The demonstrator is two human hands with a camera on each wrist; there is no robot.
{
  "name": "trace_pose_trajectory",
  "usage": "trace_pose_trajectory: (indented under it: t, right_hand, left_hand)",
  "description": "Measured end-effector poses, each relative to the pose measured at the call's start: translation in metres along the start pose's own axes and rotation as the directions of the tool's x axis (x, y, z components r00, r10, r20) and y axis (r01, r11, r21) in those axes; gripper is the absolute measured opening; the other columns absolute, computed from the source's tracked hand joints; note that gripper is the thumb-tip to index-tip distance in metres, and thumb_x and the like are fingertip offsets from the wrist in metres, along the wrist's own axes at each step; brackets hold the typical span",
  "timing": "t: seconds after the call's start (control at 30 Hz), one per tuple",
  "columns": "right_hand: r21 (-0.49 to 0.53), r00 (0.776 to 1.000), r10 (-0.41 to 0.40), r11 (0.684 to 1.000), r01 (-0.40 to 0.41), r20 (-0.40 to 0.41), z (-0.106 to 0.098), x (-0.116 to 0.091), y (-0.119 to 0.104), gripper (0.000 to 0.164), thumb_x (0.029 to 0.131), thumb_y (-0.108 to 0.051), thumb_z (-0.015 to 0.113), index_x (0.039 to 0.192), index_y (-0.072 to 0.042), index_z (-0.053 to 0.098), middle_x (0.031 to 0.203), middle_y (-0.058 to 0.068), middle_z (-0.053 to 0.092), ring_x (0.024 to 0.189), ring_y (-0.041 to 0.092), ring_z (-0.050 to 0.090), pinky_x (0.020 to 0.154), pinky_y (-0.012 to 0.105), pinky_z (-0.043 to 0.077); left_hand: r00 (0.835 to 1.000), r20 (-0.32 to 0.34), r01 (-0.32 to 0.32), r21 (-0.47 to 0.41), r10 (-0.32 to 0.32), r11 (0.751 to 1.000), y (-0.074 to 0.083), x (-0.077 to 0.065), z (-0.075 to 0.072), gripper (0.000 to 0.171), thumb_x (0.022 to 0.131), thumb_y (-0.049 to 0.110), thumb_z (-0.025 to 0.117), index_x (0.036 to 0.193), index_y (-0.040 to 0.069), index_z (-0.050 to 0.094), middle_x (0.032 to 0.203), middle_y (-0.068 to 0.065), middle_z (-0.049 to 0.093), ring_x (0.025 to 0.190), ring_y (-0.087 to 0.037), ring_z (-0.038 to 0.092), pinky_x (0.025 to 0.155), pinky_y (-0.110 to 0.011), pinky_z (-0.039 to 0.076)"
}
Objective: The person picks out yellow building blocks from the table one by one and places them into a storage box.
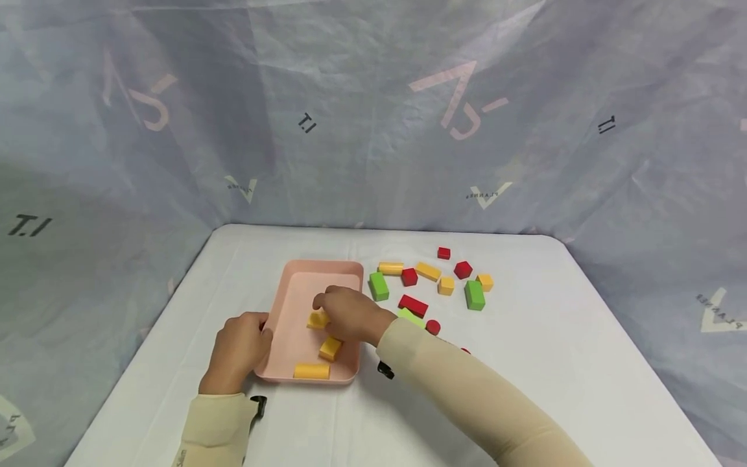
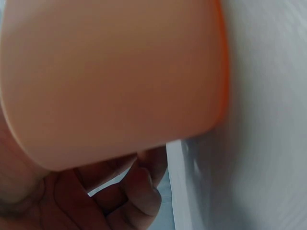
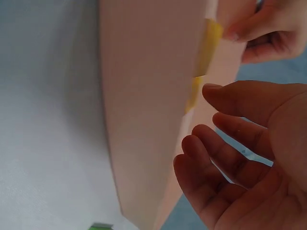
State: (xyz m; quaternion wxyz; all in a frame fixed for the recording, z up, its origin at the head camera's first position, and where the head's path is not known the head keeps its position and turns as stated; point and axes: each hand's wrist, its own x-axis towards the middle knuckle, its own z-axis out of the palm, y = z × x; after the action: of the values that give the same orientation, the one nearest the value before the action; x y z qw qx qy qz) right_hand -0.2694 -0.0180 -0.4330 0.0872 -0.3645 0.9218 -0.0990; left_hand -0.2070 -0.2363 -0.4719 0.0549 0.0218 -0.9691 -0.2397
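As drapes (image 1: 373,149) back white table (image 1: 537,363) | left hand (image 1: 238,349) grips tray (image 1: 300,285) | right hand (image 1: 351,315) loose over it | right of tray: greens (image 1: 475,296) 3, reds (image 1: 413,306) 6, yellows (image 1: 428,271) 4

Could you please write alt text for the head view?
The right hand reaches into a pink tray of yellow blocks while the left hand grips it. Red, green and yellow blocks lie beside it on a white table.

- We see a white table (image 1: 525,376) filling the lower centre.
- On it, left of centre, we have a pink tray (image 1: 300,285).
- Right of centre we see red blocks (image 1: 413,305), green blocks (image 1: 475,296), yellow blocks (image 1: 428,271).
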Motion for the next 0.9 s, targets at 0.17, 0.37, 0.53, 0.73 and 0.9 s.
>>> trace_pose_trajectory:
  t: [0.17,0.37,0.53,0.73,0.9]
  right_hand:
    - [0.020,0.999,-0.038,0.999,0.038,-0.025,-0.006,-0.007,-0.002,0.042,0.082,-0.023,0.073,0.122,-0.018,0.060,0.104,-0.003,0.057,0.080,0.004,0.046,0.074,0.021,0.048]
    - [0.025,0.998,-0.039,0.999,0.040,-0.042,-0.011,-0.018,-0.003,0.040,0.081,-0.023,0.075,0.119,-0.017,0.062,0.103,-0.003,0.058,0.078,0.004,0.046,0.071,0.021,0.048]
    - [0.030,0.996,-0.051,0.998,0.054,-0.078,-0.014,-0.029,0.001,0.038,0.081,-0.024,0.074,0.116,-0.016,0.064,0.104,-0.002,0.059,0.079,0.004,0.046,0.069,0.022,0.048]
    - [0.052,0.988,-0.086,0.994,0.093,-0.125,-0.017,-0.043,0.004,0.037,0.081,-0.028,0.075,0.115,-0.016,0.065,0.105,-0.004,0.060,0.084,0.003,0.046,0.073,0.022,0.048]
    - [0.047,0.981,-0.110,0.992,0.119,-0.160,-0.020,-0.053,0.005,0.037,0.081,-0.029,0.075,0.114,-0.017,0.065,0.105,-0.007,0.060,0.087,0.003,0.046,0.075,0.023,0.048]
  left_hand:
    - [1.000,-0.009,-0.007,0.004,0.007,1.000,-0.001,-0.001,0.000,0.029,0.085,0.008,0.056,0.112,0.003,0.067,0.090,-0.011,0.067,0.067,-0.020,0.053,0.057,-0.039,0.046]
    - [1.000,-0.003,-0.006,0.001,0.006,1.000,-0.001,0.000,0.001,0.031,0.085,0.008,0.056,0.114,0.002,0.066,0.092,-0.013,0.067,0.068,-0.020,0.053,0.057,-0.039,0.047]
    - [1.000,-0.008,-0.001,-0.006,0.001,1.000,-0.001,-0.002,0.001,0.030,0.086,0.008,0.057,0.114,0.004,0.067,0.093,-0.012,0.068,0.067,-0.019,0.054,0.057,-0.039,0.047]
    - [1.000,0.001,0.009,-0.005,-0.009,1.000,-0.003,-0.001,0.001,0.030,0.086,0.008,0.056,0.114,0.003,0.067,0.091,-0.012,0.067,0.067,-0.019,0.054,0.057,-0.039,0.047]
    - [1.000,-0.017,-0.013,0.006,0.013,1.000,-0.003,0.000,0.001,0.029,0.085,0.008,0.056,0.111,0.003,0.067,0.088,-0.012,0.067,0.066,-0.020,0.053,0.057,-0.040,0.047]
